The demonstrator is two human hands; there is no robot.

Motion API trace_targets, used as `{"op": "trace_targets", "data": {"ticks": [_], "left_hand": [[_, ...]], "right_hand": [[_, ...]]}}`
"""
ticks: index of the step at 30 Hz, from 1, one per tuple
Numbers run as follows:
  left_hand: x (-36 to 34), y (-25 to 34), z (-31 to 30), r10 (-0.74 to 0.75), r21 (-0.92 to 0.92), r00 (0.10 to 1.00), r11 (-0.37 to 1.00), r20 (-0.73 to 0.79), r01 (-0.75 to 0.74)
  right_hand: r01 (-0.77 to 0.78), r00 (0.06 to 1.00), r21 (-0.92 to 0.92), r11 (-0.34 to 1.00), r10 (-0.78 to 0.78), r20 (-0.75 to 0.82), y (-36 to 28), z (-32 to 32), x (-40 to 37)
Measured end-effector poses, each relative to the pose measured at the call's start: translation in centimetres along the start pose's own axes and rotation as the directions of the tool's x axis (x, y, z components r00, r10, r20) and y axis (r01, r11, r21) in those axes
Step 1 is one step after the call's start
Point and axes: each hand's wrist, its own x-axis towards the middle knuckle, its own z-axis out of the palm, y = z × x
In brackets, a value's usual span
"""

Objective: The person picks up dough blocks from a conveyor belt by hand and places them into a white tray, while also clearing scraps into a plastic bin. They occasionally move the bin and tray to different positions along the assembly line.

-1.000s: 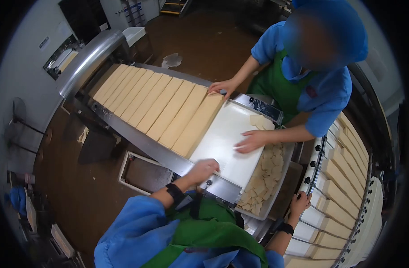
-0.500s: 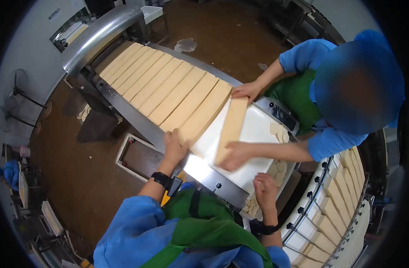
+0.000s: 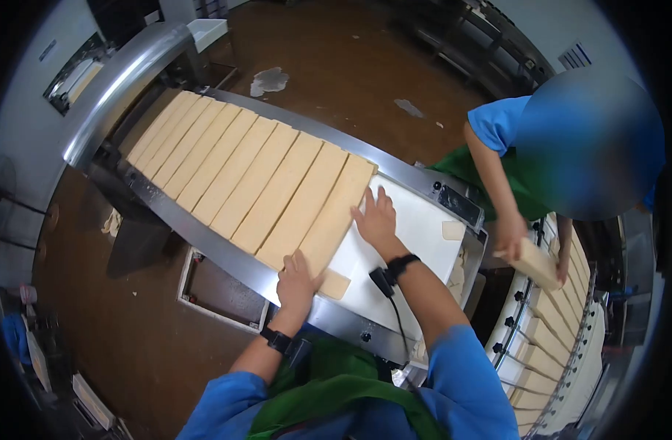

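Pale dough strips (image 3: pixel 266 187), apparently stacked in layers, lie side by side across the white conveyor belt (image 3: pixel 402 235). My left hand (image 3: pixel 297 284) rests at the near end of the rightmost dough strip (image 3: pixel 340 213), fingers stretched out over its corner and thumb apart. Beside that thumb lies a small cut dough piece (image 3: pixel 334 285). My right hand (image 3: pixel 376 218) is over the belt with spread fingers, its fingertips right at the same strip's right edge, toward the far end. Another small dough piece (image 3: pixel 452 231) sits at the belt's right side.
A co-worker (image 3: pixel 505 183) on the right holds a dough strip (image 3: pixel 538 264) over a curved conveyor (image 3: pixel 552 345) carrying several more strips. A metal hood (image 3: pixel 130 88) spans the far end of the belt. Metal side rails (image 3: pixel 233 257) edge it.
The co-worker has carried a dough strip from the belt to the curved conveyor. My right hand has moved forward to the rightmost strip's edge. A small dough piece now shows beside my left hand.
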Motion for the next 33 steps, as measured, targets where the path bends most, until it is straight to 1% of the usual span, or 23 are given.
{"op": "trace_targets", "data": {"ticks": [1, 4, 5, 8, 11, 12, 14, 16, 17, 19, 20, 21, 23, 24, 25, 28, 29, 31, 32, 33], "left_hand": [[0.0, -0.2, 0.2, 0.017, 0.029, 1.0, 0.999, -0.006, -0.017], [-0.1, -0.3, 0.6, 0.048, 0.12, 0.999, 0.992, 0.009, -0.049], [0.0, -0.4, 0.5, 0.059, 0.154, 0.998, 0.986, 0.016, -0.06], [0.1, -0.5, 0.4, 0.071, 0.158, 0.997, 0.985, 0.027, -0.075], [0.1, -0.5, 0.0, 0.086, 0.126, 0.996, 0.988, -0.005, -0.085], [0.1, -0.4, -0.2, 0.06, 0.064, 0.998, 0.996, 0.011, -0.061], [0.3, -0.2, -1.2, 0.101, -0.024, 0.994, 0.995, 0.04, -0.1], [0.7, -0.5, -1.2, 0.275, -0.117, 0.961, 0.956, 0.024, -0.271], [1.1, -0.3, -1.2, 0.359, -0.162, 0.933, 0.922, 0.017, -0.352], [1.4, 1.4, -1.7, 0.444, -0.282, 0.886, 0.874, 0.133, -0.396], [1.4, 2.5, -1.7, 0.472, -0.338, 0.863, 0.854, 0.183, -0.396], [1.3, 3.8, -1.6, 0.473, -0.445, 0.851, 0.828, 0.229, -0.34], [1.3, 6.3, -1.7, 0.427, -0.313, 0.841, 0.891, 0.332, -0.329], [1.1, 8.0, -1.7, 0.394, -0.246, 0.842, 0.915, 0.369, -0.32], [0.6, 9.8, -1.7, 0.359, -0.186, 0.866, 0.932, 0.348, -0.311], [-0.8, 12.0, 0.1, 0.535, -0.205, 0.82, 0.842, 0.205, -0.498], [-1.6, 13.4, 0.5, 0.591, -0.247, 0.792, 0.799, 0.155, -0.548], [-4.4, 16.4, 1.0, 0.69, -0.328, 0.721, 0.696, 0.062, -0.639], [-6.2, 18.1, 0.8, 0.763, -0.368, 0.64, 0.622, 0.087, -0.691], [-8.2, 20.2, 0.3, 0.825, -0.414, 0.556, 0.543, 0.101, -0.731]], "right_hand": [[-0.045, 0.998, 0.003, 0.999, 0.044, 0.047, -0.7, -0.1, 1.7], [-0.096, 0.995, 0.09, 0.991, 0.095, 0.015, -2.4, -0.2, 5.7], [-0.106, 0.994, 0.079, 0.991, 0.105, 0.01, -2.7, 0.0, 6.5], [-0.137, 0.991, 0.069, 0.988, 0.137, 0.007, -3.8, 0.6, 7.9], [-0.208, 0.978, 0.104, 0.973, 0.21, -0.005, -4.1, 0.4, 6.6], [-0.23, 0.971, 0.111, 0.967, 0.235, -0.033, -3.7, -0.1, 6.2], [-0.32, 0.946, 0.156, 0.934, 0.324, -0.002, -2.1, -1.5, 5.3], [-0.495, 0.868, 0.117, 0.861, 0.484, 0.11, 0.0, -4.3, 3.7], [-0.534, 0.845, 0.114, 0.838, 0.527, 0.092, 1.6, -5.5, 2.4], [-0.693, 0.72, 0.178, 0.699, 0.68, 0.137, 4.9, -8.8, -1.1], [-0.748, 0.662, 0.208, 0.63, 0.732, 0.163, 6.3, -9.9, -2.5], [-0.69, 0.721, 0.079, 0.72, 0.693, -0.011, 9.2, -6.8, -3.1], [-0.743, 0.618, 0.253, 0.62, 0.78, -0.096, 10.7, -7.0, -6.0], [-0.746, 0.566, 0.336, 0.576, 0.813, -0.136, 11.5, -7.2, -7.3], [-0.735, 0.517, 0.439, 0.517, 0.846, -0.129, 12.3, -7.6, -8.9], [-0.645, 0.345, 0.718, 0.261, 0.938, -0.03, 14.4, -10.7, -15.2], [-0.613, 0.279, 0.701, 0.365, 0.93, -0.24, 16.6, -8.9, -17.2], [-0.581, 0.18, 0.726, 0.367, 0.928, -0.325, 18.9, -11.8, -23.5], [-0.568, 0.133, 0.736, 0.368, 0.924, -0.359, 19.8, -13.4, -27.2], [-0.588, 0.049, 0.755, 0.29, 0.944, -0.325, 20.9, -14.9, -31.0]]}}
